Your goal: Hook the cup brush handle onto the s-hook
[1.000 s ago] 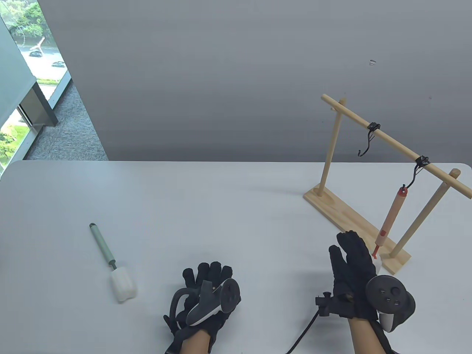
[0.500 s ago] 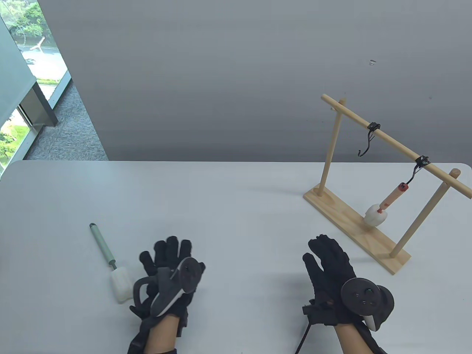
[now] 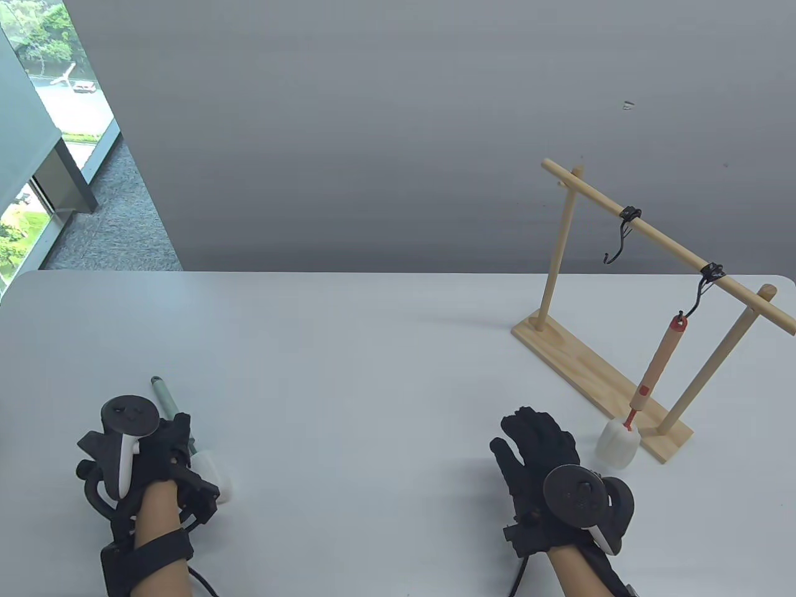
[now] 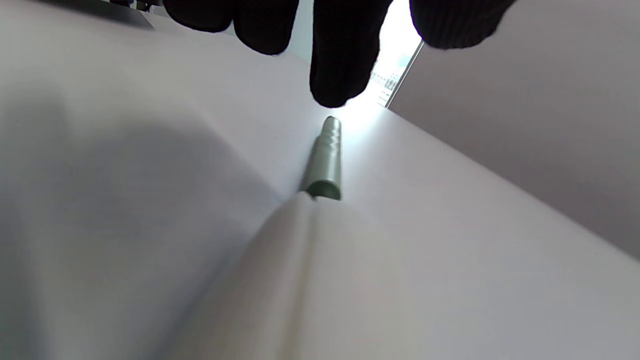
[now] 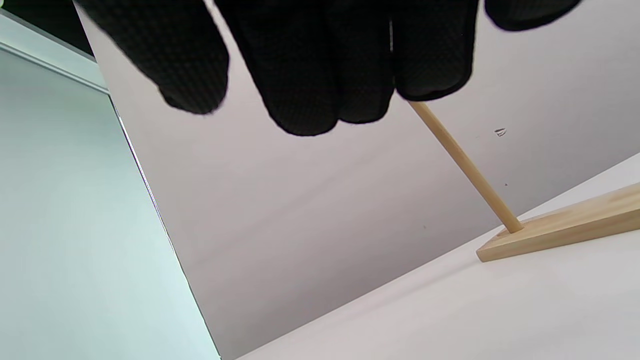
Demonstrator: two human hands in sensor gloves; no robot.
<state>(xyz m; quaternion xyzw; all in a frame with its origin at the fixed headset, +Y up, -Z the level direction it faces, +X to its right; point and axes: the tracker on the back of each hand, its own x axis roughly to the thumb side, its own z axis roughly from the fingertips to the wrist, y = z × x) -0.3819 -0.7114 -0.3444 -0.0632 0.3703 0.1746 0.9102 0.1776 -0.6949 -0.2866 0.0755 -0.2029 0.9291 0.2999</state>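
Grip, left hand (image 3: pixel 149 451): lower left of frame, over the green cup brush (image 3: pixel 163 392); the left wrist view shows fingertips (image 4: pixel 332 75) spread above the handle, not touching it, so released. Grip, right hand (image 3: pixel 538 451): lower right, fingers extended, holding nothing.

Green cup brush: flat on the tabletop (image 3: pixel 373 373), handle end toward upper left, white sponge head (image 3: pixel 214 476) beside the wrist.

Rack (image 3: pixel 597 373): right of frame. Free s-hook (image 3: pixel 619 245) on the crossbar; second hook carries an orange brush (image 3: pixel 653 373).

Hazards, judged: smooth round handle may roll from a shallow pinch; a hasty approach may set the free hook turning and miss the handle end.
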